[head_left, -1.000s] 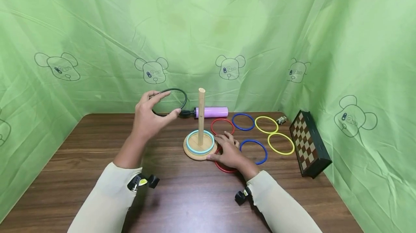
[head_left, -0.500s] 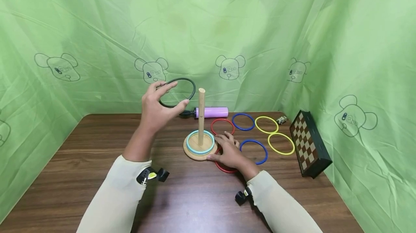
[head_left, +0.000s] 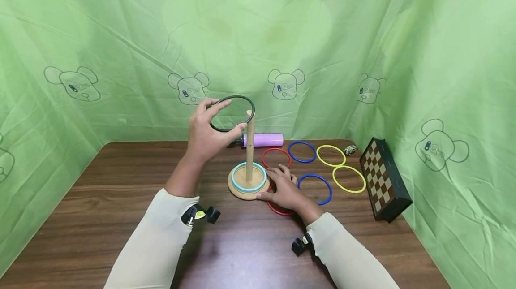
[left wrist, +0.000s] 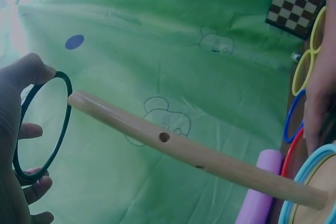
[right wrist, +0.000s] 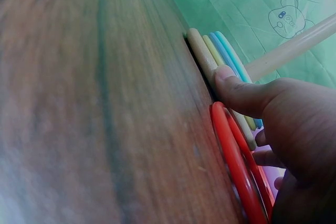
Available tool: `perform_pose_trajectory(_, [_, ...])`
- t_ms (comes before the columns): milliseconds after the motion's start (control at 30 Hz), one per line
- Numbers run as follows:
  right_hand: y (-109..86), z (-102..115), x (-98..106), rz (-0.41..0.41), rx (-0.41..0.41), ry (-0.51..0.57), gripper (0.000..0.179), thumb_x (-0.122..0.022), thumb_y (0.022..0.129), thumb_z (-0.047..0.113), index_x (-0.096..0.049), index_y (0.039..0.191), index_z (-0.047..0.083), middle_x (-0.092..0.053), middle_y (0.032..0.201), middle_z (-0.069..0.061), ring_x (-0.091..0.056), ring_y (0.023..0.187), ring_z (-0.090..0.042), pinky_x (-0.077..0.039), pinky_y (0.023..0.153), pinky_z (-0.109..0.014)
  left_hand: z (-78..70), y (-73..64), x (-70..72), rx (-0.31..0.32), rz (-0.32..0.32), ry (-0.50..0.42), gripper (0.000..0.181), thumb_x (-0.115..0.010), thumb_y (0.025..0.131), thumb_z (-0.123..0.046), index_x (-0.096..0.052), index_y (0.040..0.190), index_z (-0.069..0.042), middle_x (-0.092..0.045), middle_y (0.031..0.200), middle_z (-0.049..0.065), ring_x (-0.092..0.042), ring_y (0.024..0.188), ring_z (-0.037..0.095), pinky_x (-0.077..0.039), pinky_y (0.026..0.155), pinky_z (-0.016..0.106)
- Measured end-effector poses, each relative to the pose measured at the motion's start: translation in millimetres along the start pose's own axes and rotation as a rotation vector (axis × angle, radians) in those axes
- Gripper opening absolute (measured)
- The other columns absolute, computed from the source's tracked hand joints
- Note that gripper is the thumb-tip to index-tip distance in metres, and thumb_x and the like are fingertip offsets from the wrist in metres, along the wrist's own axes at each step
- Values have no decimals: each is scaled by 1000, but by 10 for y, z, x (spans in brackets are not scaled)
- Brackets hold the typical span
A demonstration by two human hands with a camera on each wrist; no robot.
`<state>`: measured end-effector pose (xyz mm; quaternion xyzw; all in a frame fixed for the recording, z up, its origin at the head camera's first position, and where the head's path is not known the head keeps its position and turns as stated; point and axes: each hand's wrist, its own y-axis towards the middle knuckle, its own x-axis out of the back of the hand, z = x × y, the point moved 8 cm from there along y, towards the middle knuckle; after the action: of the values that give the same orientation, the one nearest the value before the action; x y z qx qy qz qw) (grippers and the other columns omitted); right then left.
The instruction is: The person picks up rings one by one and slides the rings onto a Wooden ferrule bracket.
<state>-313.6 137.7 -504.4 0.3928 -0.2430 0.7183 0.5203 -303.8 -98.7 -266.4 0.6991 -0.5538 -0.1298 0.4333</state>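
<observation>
My left hand (head_left: 205, 134) holds a dark green ring (head_left: 238, 97) between thumb and fingers, raised at the top of a wooden peg (head_left: 250, 157). In the left wrist view the ring (left wrist: 65, 134) stands tilted right by the peg's tip. The peg rises upright from a round wooden base (head_left: 241, 196). Light blue rings (head_left: 232, 180) and a yellowish one lie around its foot. My right hand (head_left: 285, 190) grips the base's right edge. In the right wrist view its thumb (right wrist: 226, 74) presses the rim, with the other fingers partly hidden beyond.
Red rings (head_left: 277, 148), blue rings (head_left: 330, 190) and yellow rings (head_left: 364, 183) lie right of the base. A purple pump (head_left: 268, 140) lies behind the peg. At the right edge stands a checkered board box (head_left: 376, 174), with a small patterned object (head_left: 350, 149) near it.
My left hand has carried the dark green ring rightward and upward, from left of the peg to its top. My right hand has stayed on the base.
</observation>
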Motion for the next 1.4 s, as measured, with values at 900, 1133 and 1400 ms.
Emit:
perform_pose_trajectory(900, [39, -4, -39, -5, 13, -14, 89, -88, 89, 55, -55, 162, 17, -50, 169, -13, -15, 168, -46, -12, 124, -80, 720, -874, -634, 151, 289, 161, 89, -98, 75, -47, -68, 145, -2, -60, 152, 22, -49, 143, 45, -40, 117, 72])
perform_pose_trajectory(1133, [27, 15, 2, 10, -8, -32, 90, -86, 91, 57, -53, 163, 15, -47, 170, -13, -15, 169, -45, -13, 125, -79, 895, -1091, -786, 214, 377, 170, 92, -97, 77, -51, -65, 150, -5, -55, 162, 19, -42, 152, 43, -34, 118, 74])
perform_pose_trajectory(1400, [-4, 3, 7, 3, -7, -28, 90, -86, 91, 56, -54, 161, 10, -48, 170, -13, -15, 168, -45, -14, 125, -80, 1020, -1282, -904, 245, 441, 164, 91, -96, 78, -52, -64, 152, -9, -54, 164, 14, -39, 155, 43, -36, 118, 73])
